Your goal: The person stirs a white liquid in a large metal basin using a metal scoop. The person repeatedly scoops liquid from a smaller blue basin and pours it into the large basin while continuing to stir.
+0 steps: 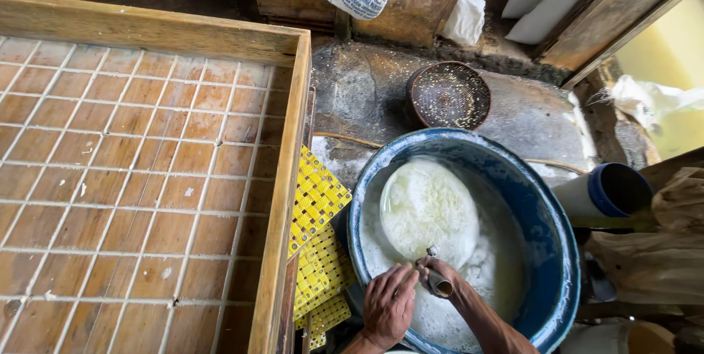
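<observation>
**Two hands at a blue tub of foamy white liquid**

Head view: I am looking straight down. At the lower centre of the frame, my left hand [389, 304] lies palm down on the near rim of a large blue tub [551, 251], fingers curled loosely and holding nothing. Just beside it, my right hand [440, 275] is closed around a small metal cup [440, 283], tilted on its side with its mouth facing the lower right. The cup sits just above the foamy white liquid [491, 266] filling the tub. A pale, round, domed mass [427, 207] rises from the liquid above my hands.

The left half of the frame shows a wooden tray [282, 178] divided into a grid of squares. Between tray and tub lie yellow plastic grid mats [317, 200]. At upper centre, a dark round sieve [449, 95] rests on wet stone. At right, a white and blue container [605, 191] lies on its side.
</observation>
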A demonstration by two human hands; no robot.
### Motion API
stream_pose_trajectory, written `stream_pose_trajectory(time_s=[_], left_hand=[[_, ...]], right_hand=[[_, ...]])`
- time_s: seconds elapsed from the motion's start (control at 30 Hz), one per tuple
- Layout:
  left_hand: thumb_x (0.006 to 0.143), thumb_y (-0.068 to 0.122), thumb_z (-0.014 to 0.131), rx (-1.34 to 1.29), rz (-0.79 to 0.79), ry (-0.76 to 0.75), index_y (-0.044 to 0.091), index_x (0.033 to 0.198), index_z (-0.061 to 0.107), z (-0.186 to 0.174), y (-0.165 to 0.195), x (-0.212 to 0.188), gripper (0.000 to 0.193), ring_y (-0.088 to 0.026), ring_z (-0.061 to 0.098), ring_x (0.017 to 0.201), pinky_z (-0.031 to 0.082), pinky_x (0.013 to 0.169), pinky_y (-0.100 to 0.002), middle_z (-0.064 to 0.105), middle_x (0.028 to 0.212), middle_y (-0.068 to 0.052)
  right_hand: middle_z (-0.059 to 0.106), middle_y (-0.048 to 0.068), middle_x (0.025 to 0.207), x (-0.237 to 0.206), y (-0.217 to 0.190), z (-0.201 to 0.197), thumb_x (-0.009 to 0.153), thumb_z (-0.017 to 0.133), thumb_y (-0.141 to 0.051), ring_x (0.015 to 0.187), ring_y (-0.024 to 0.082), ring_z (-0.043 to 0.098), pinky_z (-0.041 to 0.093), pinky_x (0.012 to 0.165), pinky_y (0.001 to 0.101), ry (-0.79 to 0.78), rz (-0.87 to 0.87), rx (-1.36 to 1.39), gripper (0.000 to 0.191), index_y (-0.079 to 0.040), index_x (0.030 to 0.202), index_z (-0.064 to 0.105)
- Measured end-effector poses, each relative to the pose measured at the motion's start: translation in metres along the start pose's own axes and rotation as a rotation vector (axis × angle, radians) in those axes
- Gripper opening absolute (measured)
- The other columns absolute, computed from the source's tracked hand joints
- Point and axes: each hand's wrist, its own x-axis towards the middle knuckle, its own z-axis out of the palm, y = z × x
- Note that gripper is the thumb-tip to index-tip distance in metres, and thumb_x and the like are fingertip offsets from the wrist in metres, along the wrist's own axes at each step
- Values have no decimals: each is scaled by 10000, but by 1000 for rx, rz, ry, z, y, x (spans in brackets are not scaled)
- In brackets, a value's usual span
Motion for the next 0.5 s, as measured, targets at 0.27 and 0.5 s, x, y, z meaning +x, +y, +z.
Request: stream_pose_trajectory(time_s=[0.27, 0.5], left_hand=[[1036, 438, 528, 24, 8, 94, 40, 1527, 413, 11, -5, -5, 643, -381, 479, 1396, 388, 1108, -465, 426, 1580, -218], [1084, 555, 272, -46, -55, 77, -1, 1591, 305, 29, -5, -10, 753, -380, 430, 1467, 370, 1166, -457, 343, 1639, -252]], right_hand=[[598, 21, 734, -70, 7, -38, 1020, 481, -253, 523, 97, 599, 566, 463, 268, -61, 127, 27, 254, -157, 790, 529], [584, 50, 742, -190, 73, -104, 1005, 442, -171, 505, 87, 585, 550, 442, 255, 40, -101, -46, 184, -84, 899, 565]])
